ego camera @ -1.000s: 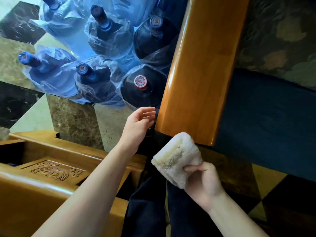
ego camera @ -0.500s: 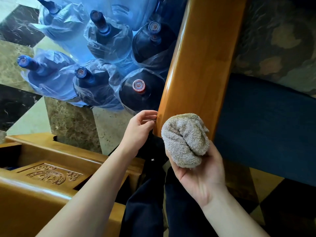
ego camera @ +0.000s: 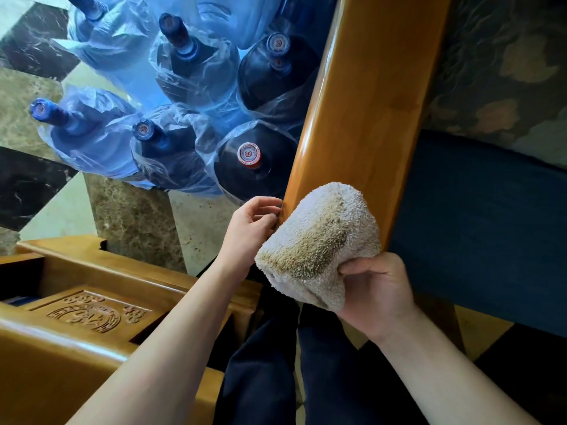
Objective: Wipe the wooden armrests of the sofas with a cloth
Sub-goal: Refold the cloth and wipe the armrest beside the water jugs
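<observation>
Armrest point(ego camera: 371, 118) wiping looks barely begun on this sofa: your right hand point(ego camera: 379, 289) grips the folded terry cloth point(ego camera: 319, 243), soiled face up, at the armrest's near end, and whether it touches the wood is unclear. Your left hand point(ego camera: 250, 228) has its fingers curled against the armrest's outer edge beside the cloth. I judge the glossy length beyond the cloth, alongside the water jugs point(ego camera: 251, 161), remains to be done, and so does the carved wooden furniture point(ego camera: 86, 314) on the armrest's left.

Plastic-wrapped water jugs point(ego camera: 171, 118) clustered on marble floor point(ego camera: 129, 222); carved wooden table point(ego camera: 82, 314)
</observation>
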A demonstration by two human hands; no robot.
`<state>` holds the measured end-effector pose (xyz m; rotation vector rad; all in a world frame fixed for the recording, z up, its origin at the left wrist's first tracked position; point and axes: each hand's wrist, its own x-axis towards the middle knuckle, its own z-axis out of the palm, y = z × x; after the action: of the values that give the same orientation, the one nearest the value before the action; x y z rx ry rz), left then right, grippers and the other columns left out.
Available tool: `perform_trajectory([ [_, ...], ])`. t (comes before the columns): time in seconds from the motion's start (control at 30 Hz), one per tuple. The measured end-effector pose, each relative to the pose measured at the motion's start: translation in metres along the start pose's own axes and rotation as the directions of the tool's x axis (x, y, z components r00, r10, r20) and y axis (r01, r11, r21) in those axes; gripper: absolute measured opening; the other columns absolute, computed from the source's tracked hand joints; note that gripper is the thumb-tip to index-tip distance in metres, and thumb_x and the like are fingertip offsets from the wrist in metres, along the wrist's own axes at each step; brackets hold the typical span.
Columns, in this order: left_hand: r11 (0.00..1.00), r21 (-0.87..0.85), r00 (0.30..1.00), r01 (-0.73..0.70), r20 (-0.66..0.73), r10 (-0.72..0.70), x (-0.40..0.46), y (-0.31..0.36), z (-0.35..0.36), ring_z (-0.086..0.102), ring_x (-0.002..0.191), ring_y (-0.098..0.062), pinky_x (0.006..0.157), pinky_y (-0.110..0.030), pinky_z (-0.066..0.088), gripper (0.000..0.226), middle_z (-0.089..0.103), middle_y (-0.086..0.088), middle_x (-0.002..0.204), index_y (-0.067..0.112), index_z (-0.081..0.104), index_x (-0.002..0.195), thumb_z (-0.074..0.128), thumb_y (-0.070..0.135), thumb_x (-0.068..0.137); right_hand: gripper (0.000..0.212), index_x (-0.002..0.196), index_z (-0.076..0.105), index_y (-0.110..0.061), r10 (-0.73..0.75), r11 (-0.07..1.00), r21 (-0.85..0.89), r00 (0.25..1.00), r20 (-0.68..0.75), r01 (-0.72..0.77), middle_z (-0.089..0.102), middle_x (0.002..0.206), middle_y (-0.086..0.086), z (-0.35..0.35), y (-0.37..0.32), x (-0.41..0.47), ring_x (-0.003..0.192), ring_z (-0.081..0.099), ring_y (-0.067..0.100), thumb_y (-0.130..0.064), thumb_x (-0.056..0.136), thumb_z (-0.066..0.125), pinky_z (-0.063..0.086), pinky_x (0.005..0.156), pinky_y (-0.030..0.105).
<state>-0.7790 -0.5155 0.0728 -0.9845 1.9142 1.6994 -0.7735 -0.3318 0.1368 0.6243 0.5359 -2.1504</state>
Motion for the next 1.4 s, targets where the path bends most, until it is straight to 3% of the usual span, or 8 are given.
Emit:
perform_trajectory([
  [0.2, 0.999, 0.045, 1.0, -0.023, -0.009, 0.023, 0.008, 0.004, 0.004, 0.068, 0.098, -0.022, 0.086, -0.035, 0.058, 0.024, 0.074, -0.005, 0.105, 0.02, 0.072, 0.103, 0.06, -0.001, 0.097, 0.052, 0.098, 0.082, -0.007, 0.04, 0.997, 0.066, 0.999, -0.02, -0.039, 0.076, 0.107, 0.012, 0.005, -0.018, 0.011, 0.103, 0.073, 0.028, -0.006, 0.047, 0.082, 0.057, 0.1, 0.042],
  [0.33, 0.994, -0.078, 0.996, -0.07, -0.065, 0.065, 0.017, 0.025, 0.017, 0.07, 0.101, -0.035, 0.095, -0.053, 0.054, 0.025, 0.078, -0.015, 0.103, 0.011, 0.079, 0.101, 0.056, 0.022, 0.102, 0.038, 0.106, 0.081, -0.008, -0.004, 0.99, -0.143, 0.988, -0.156, -0.018, 0.071, 0.12, 0.018, 0.002, -0.054, 0.036, 0.117, 0.064, 0.032, -0.014, 0.074, 0.06, 0.049, 0.108, 0.044],
  [0.53, 0.84, -0.504, 0.927, 0.199, 0.374, 0.005, 0.025, 0.065, 0.036, 0.063, 0.104, -0.035, 0.089, -0.042, 0.054, 0.066, 0.065, -0.033, 0.123, 0.002, 0.07, 0.125, 0.051, 0.057, 0.094, 0.031, 0.099, 0.082, -0.015, -0.16, 0.931, -0.358, 0.959, -0.234, 0.067, 0.08, 0.101, 0.007, -0.003, -0.107, 0.074, 0.094, 0.076, 0.019, -0.014, 0.084, 0.055, 0.062, 0.076, 0.035],
  [0.7, 0.999, 0.008, 0.987, -0.052, 0.154, 0.051, 0.03, 0.068, 0.045, 0.072, 0.086, -0.011, 0.075, -0.028, 0.055, 0.027, 0.079, -0.001, 0.093, 0.021, 0.079, 0.103, 0.066, 0.044, 0.096, 0.037, 0.104, 0.071, -0.029, -0.471, 0.407, -0.89, 0.787, -0.398, -0.206, 0.078, 0.092, -0.012, -0.01, -0.129, 0.078, 0.088, 0.073, 0.008, -0.035, 0.067, 0.07, 0.053, 0.062, 0.017],
  [0.83, 0.901, 0.35, 0.952, -0.255, -0.075, 0.298, 0.043, 0.067, 0.038, 0.067, 0.085, -0.009, 0.082, -0.034, 0.054, 0.009, 0.071, 0.006, 0.09, 0.024, 0.075, 0.1, 0.067, 0.026, 0.096, 0.031, 0.09, 0.065, -0.018, -0.575, 0.06, -0.971, 0.787, -0.222, -0.23, 0.07, 0.087, -0.005, 0.005, -0.147, 0.105, 0.082, 0.066, 0.016, -0.039, 0.069, 0.073, 0.048, 0.061, 0.025],
  [1.13, 0.705, 0.605, 0.914, -0.37, 0.1, 0.394, 0.062, 0.071, 0.044, 0.053, 0.117, -0.02, 0.1, -0.04, 0.049, 0.064, 0.052, 0.001, 0.128, 0.021, 0.051, 0.142, 0.081, 0.023, 0.085, 0.047, 0.136, 0.051, -0.014, -0.698, -0.226, -0.95, 0.716, 0.005, -0.214, 0.058, 0.139, 0.007, 0.076, -0.264, 0.251, 0.126, 0.057, 0.026, -0.025, 0.093, 0.062, 0.043, 0.087, 0.026],
  [1.23, 0.763, 0.583, 0.941, -0.277, 0.003, 0.339, 0.065, 0.068, 0.044, 0.048, 0.126, -0.023, 0.107, -0.042, 0.045, 0.082, 0.05, -0.004, 0.137, 0.02, 0.041, 0.151, 0.084, 0.031, 0.082, 0.057, 0.146, 0.042, -0.017, -0.631, -0.279, -0.91, 0.773, -0.067, -0.307, 0.051, 0.148, 0.01, 0.079, -0.271, 0.256, 0.134, 0.051, 0.032, -0.026, 0.092, 0.057, 0.044, 0.105, 0.038],
  [1.4, 0.883, 0.469, 0.996, -0.014, -0.075, 0.056, 0.05, 0.052, 0.032, 0.052, 0.13, -0.023, 0.11, -0.04, 0.044, 0.082, 0.048, -0.008, 0.142, 0.017, 0.044, 0.15, 0.083, 0.043, 0.083, 0.037, 0.125, 0.045, -0.022, -0.511, -0.281, -0.913, 0.851, -0.119, -0.296, 0.052, 0.134, 0.011, 0.03, -0.187, 0.18, 0.126, 0.051, 0.034, -0.025, 0.091, 0.059, 0.043, 0.1, 0.043],
])
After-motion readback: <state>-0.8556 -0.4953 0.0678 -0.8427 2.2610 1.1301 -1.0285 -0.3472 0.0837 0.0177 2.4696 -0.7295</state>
